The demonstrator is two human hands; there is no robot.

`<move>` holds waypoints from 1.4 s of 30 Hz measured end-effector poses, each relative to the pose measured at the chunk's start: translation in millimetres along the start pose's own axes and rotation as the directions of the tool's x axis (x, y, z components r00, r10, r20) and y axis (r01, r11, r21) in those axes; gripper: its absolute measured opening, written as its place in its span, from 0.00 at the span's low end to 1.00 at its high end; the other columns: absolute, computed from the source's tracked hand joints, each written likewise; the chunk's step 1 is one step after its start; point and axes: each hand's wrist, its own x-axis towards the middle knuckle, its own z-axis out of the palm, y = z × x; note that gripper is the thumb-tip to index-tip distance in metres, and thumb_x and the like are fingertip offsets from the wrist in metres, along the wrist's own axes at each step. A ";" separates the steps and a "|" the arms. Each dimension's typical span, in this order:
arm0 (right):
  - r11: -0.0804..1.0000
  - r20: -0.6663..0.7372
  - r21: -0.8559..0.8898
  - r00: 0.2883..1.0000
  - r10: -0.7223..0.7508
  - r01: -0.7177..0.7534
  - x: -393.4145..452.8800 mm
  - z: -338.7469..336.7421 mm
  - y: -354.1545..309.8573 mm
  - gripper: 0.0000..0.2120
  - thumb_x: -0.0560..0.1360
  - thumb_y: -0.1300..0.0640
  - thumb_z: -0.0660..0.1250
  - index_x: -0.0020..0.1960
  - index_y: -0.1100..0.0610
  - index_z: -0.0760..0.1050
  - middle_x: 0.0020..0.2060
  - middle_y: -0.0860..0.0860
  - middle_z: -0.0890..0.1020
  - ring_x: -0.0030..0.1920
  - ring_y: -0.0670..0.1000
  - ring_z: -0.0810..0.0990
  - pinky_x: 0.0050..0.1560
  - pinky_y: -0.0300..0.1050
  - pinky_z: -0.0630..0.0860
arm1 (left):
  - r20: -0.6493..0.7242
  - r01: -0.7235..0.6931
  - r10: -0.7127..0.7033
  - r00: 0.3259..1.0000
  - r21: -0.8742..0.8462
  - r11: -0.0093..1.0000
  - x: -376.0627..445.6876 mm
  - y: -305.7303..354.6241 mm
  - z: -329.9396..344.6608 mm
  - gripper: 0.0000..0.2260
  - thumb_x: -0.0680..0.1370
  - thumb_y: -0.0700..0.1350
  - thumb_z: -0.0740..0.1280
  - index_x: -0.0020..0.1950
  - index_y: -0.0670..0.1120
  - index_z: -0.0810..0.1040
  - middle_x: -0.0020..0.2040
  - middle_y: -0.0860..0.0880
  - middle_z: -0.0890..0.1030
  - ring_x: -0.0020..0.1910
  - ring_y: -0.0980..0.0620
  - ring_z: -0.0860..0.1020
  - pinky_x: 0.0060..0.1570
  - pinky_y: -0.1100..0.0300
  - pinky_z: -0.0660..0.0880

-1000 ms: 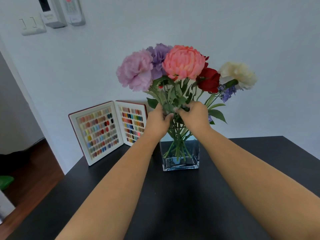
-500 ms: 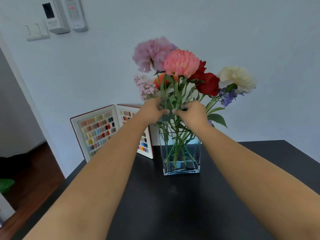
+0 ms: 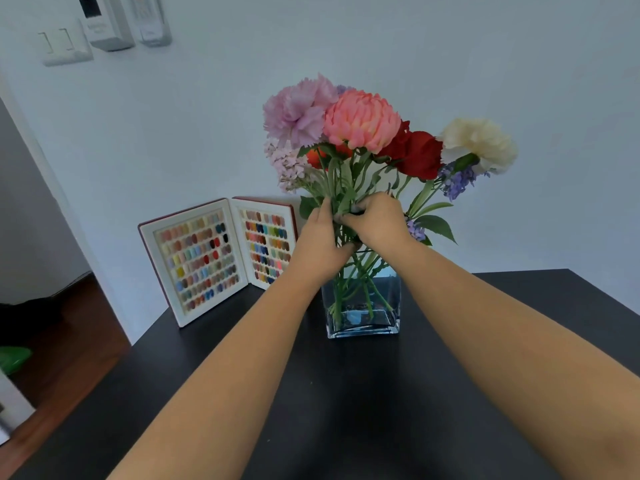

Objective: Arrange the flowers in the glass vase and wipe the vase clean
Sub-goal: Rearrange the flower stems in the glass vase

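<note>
A: Where's the bouquet?
B: Stems stand in the square glass vase (image 3: 363, 306) mid-table; the left hand (image 3: 320, 242) and right hand (image 3: 375, 221) both pinch the flower stems (image 3: 341, 188) above its rim
A: Risk?
B: A sideways tug could tip the vase, spilling water

Coral-pink chrysanthemum (image 3: 362, 121) and lilac carnation (image 3: 298, 110) above the hands; red rose (image 3: 415, 154) and cream carnation (image 3: 479, 143) to their right. Green stems (image 3: 356, 289) in the clear, blue-tinted glass vase (image 3: 391, 327) below. Black table (image 3: 346, 393). Multicoloured nail-swatch display book (image 3: 214, 258), white pages, at left.
</note>
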 end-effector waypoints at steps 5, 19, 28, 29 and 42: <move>0.999 0.102 -0.025 0.995 -0.019 0.022 -3.7 -10.8 -4.4 0.20 0.71 0.52 0.73 0.28 0.62 0.71 0.22 0.53 0.67 0.26 0.49 0.64 0.24 0.41 0.56 | -0.083 0.019 -0.013 0.996 0.065 0.998 -1.9 1.0 9.3 0.39 0.75 0.38 0.72 0.81 0.41 0.55 0.72 0.40 0.72 0.68 0.43 0.72 0.61 0.55 0.71; 0.857 -0.490 0.516 0.825 0.280 0.015 -45.2 -60.0 65.1 0.11 0.71 0.59 0.62 0.50 0.46 0.70 0.40 0.46 0.78 0.32 0.39 0.76 0.36 0.37 0.73 | -0.299 0.077 -0.072 0.952 0.005 0.997 1.1 -22.3 11.4 0.11 0.75 0.39 0.72 0.55 0.39 0.77 0.48 0.50 0.72 0.44 0.52 0.71 0.40 0.67 0.62; 0.884 -0.030 0.378 0.951 0.309 -0.276 -14.1 -45.3 79.3 0.17 0.70 0.52 0.67 0.57 0.56 0.73 0.50 0.54 0.81 0.51 0.56 0.80 0.53 0.53 0.77 | -0.304 0.078 -0.068 0.950 0.022 0.997 1.9 -25.8 13.1 0.10 0.75 0.39 0.73 0.54 0.39 0.77 0.48 0.50 0.72 0.44 0.52 0.71 0.41 0.67 0.62; 0.890 -0.002 0.373 0.959 0.282 -0.261 -13.4 -45.3 77.2 0.15 0.69 0.53 0.66 0.54 0.57 0.75 0.48 0.55 0.82 0.50 0.58 0.81 0.54 0.56 0.77 | -0.299 0.079 -0.068 0.952 0.022 0.997 1.5 -26.1 13.0 0.10 0.75 0.40 0.73 0.54 0.39 0.77 0.48 0.51 0.72 0.44 0.52 0.71 0.41 0.66 0.63; 0.923 0.219 0.357 0.973 0.070 -0.146 0.6 -50.9 51.8 0.09 0.76 0.57 0.69 0.39 0.60 0.76 0.27 0.48 0.79 0.29 0.48 0.77 0.37 0.46 0.80 | -0.255 0.069 -0.064 0.965 0.010 0.998 2.8 -28.8 12.0 0.11 0.76 0.40 0.72 0.56 0.39 0.76 0.50 0.50 0.71 0.46 0.50 0.72 0.45 0.60 0.68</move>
